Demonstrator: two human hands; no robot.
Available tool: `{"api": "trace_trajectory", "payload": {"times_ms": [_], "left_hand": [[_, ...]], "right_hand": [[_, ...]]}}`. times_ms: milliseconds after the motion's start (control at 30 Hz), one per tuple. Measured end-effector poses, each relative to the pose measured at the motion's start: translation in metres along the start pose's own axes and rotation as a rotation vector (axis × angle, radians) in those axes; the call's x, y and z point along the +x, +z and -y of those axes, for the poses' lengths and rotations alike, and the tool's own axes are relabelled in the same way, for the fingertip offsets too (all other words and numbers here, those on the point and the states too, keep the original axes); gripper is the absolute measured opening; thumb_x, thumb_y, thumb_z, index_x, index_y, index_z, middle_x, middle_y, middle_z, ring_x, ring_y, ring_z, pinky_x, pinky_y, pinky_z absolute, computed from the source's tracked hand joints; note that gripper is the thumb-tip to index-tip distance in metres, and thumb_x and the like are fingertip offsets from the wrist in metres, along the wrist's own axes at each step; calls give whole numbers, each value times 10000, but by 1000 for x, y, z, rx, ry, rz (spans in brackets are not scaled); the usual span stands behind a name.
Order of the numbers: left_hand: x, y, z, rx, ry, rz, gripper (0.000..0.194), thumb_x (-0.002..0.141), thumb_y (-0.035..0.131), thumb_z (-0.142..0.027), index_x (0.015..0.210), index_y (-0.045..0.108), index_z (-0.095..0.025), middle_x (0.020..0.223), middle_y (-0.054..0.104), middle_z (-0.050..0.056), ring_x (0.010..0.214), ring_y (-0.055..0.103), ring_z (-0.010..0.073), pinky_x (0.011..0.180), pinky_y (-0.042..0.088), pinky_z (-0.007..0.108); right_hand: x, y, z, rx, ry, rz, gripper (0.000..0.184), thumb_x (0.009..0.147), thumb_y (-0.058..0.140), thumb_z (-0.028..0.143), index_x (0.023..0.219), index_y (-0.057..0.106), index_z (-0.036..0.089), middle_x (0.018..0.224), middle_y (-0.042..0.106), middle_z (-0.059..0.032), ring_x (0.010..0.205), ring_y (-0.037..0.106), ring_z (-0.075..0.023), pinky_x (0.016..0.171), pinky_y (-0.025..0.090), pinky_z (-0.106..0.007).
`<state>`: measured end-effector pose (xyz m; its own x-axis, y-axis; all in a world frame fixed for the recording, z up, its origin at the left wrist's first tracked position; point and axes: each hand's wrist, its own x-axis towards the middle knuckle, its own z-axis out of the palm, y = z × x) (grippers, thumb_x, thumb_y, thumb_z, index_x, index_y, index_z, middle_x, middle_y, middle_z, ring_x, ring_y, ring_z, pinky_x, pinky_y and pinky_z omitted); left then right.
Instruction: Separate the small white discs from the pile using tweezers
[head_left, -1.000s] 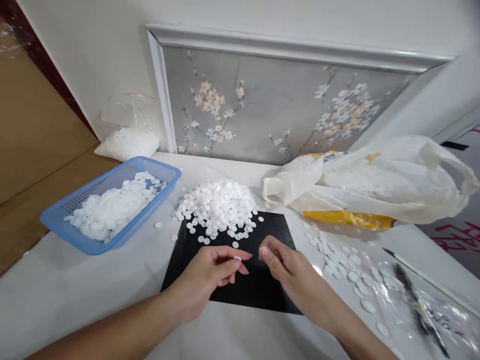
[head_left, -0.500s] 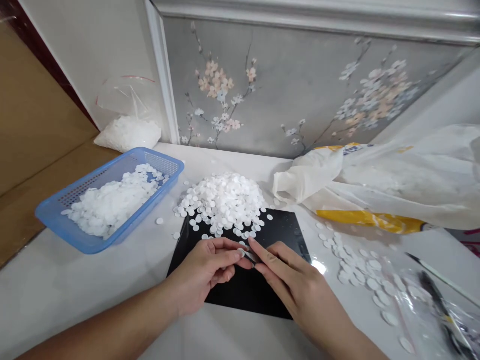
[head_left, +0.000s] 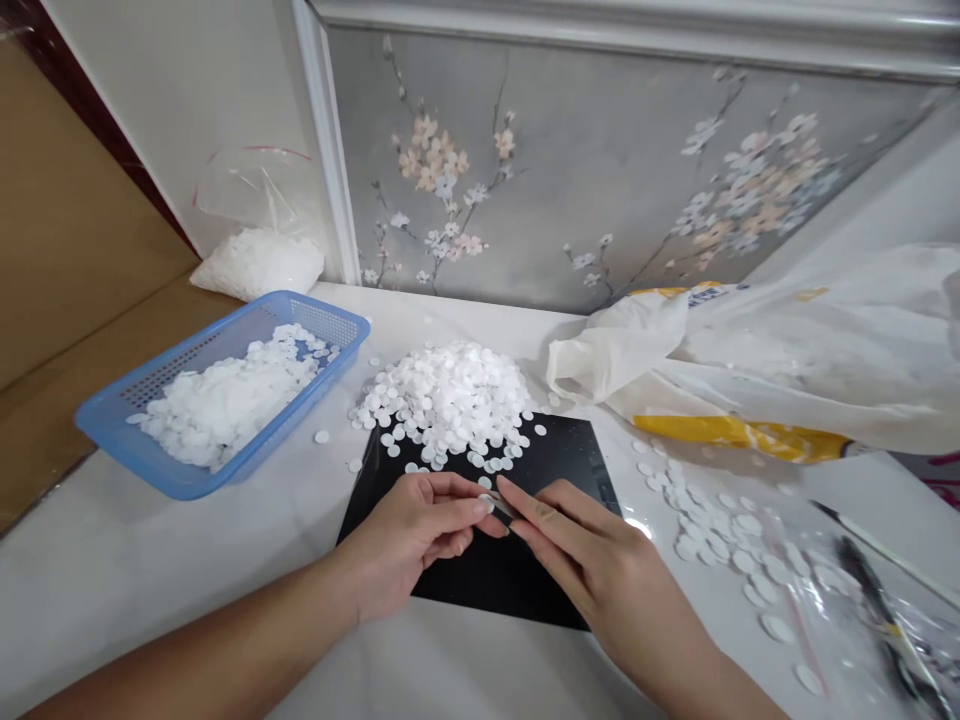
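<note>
My left hand (head_left: 397,540) pinches a small white disc (head_left: 487,504) between thumb and forefinger, with the other fingers curled below. From the right, my right hand (head_left: 607,560) grips a thin dark-and-silver blade (head_left: 500,513), its tip meeting the disc's edge; most of it is hidden by my fingers. Both hands are just above a black board (head_left: 502,590). Behind them rises a heap of white discs (head_left: 457,395), spilling over the board's back edge onto the white table.
At the left, a blue basket (head_left: 161,478) holds many discs, with a bag of white pieces (head_left: 259,262) behind. On the right lie a large white plastic bag (head_left: 757,350), scattered discs (head_left: 705,530), a slim white-handled tool (head_left: 885,550) and a black pen-like tool (head_left: 874,590).
The view has shifted slightly. Both hands keep nearly the same place and grip, with the blade turned a little at the disc.
</note>
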<state>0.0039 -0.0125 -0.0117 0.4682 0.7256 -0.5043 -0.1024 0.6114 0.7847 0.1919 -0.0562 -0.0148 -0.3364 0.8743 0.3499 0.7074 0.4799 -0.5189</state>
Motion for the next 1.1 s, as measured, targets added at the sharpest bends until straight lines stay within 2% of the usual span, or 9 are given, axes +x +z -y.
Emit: {"api": "trace_trajectory", "payload": {"times_ms": [1100], "left_hand": [[-3, 1, -2, 27, 15, 38, 169, 728, 699, -276, 789, 650, -126, 741, 710, 98, 487, 342, 53, 473, 183, 232]], "right_hand": [[-1, -1, 1, 7, -4, 14, 360, 978, 358, 279, 1233, 599, 204, 774, 605, -53, 599, 610, -124, 534, 509, -218]]}}
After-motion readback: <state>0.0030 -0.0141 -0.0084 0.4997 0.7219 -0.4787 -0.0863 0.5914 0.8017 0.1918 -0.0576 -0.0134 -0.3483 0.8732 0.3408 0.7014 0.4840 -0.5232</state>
